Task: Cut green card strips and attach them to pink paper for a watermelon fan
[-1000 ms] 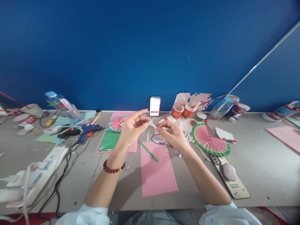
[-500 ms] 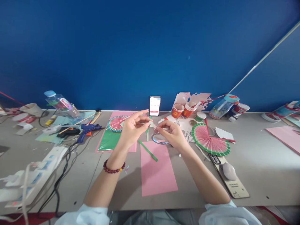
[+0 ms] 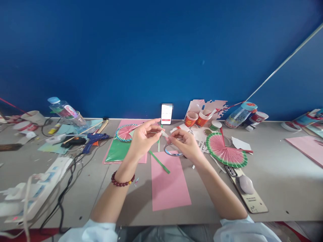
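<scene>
My left hand (image 3: pixel 144 138) pinches one end of a small pale strip (image 3: pixel 164 133) between thumb and fingers. At its other end, the fingertips of my right hand (image 3: pixel 185 143) are closed on the same strip. Both hands are raised above the table, close together. Just below them is a ring-shaped roll of tape (image 3: pixel 173 154), partly behind my right hand. A narrow green paper strip (image 3: pixel 160 162) lies across the top of a pink paper sheet (image 3: pixel 171 188). Whether the pale strip is paper or tape I cannot tell.
To the left are a pleated round fan (image 3: pixel 125 132), a green packet (image 3: pixel 116 151), a blue glue gun (image 3: pixel 94 141) and a power strip (image 3: pixel 42 188). A watermelon-patterned fan (image 3: pixel 224 151), red paper cups (image 3: pixel 191 118) and a phone (image 3: pixel 254 201) under a mouse sit right. Another phone (image 3: pixel 167 113) stands upright behind.
My hands stay nearly in place, both still on the pale strip. A brown, stick-like object has appeared at the far left edge of the table.
</scene>
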### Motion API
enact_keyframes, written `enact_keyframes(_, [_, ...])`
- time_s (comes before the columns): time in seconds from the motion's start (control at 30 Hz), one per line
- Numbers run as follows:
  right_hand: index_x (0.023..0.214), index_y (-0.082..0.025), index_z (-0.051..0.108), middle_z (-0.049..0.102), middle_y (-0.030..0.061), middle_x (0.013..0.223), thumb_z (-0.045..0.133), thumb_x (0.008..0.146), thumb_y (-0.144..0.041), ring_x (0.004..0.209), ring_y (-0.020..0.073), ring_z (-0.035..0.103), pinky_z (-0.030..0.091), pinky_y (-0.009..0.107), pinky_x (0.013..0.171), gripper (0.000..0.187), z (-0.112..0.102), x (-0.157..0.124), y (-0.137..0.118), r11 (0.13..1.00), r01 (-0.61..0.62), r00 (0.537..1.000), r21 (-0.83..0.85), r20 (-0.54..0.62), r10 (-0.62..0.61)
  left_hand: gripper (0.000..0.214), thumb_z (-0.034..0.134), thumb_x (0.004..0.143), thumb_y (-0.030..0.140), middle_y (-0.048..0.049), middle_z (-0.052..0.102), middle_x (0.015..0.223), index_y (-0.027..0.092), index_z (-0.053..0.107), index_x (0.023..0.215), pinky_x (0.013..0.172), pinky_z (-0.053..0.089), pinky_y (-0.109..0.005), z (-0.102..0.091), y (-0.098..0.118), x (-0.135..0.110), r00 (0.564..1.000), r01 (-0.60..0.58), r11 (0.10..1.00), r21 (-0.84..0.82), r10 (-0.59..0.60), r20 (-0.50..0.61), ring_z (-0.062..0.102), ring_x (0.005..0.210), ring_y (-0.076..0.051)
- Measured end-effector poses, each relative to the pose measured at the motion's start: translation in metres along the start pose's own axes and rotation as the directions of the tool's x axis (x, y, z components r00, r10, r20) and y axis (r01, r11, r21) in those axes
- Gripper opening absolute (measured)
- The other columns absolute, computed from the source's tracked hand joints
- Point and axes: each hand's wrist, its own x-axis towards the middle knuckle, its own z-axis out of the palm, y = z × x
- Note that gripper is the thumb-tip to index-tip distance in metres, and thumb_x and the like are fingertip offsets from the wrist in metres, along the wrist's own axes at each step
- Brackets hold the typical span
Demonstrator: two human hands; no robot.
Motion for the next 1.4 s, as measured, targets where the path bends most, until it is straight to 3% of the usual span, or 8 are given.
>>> enact_keyframes(1.4, [0.078, -0.019, 0.059, 0.071, 0.0044, 0.076, 0.061, 0.081, -0.032, 0.075, 0.0198, 0.069, 0.051, 0.030, 0.069, 0.014, -0.0002, 0.0013, 0.0028, 0.999, 0.026, 1.000, -0.043, -0.016, -0.027, 0.040, 0.064, 0.077, 0.021, -0.0055, 0.071, 0.092, 0.020, 0.061, 0.117, 0.077, 0.059, -0.031, 0.0009, -0.0017, -0.0008, 0.999, -0.048, 0.999, 0.024, 0.048, 0.003, 0.068, 0.086, -0.017])
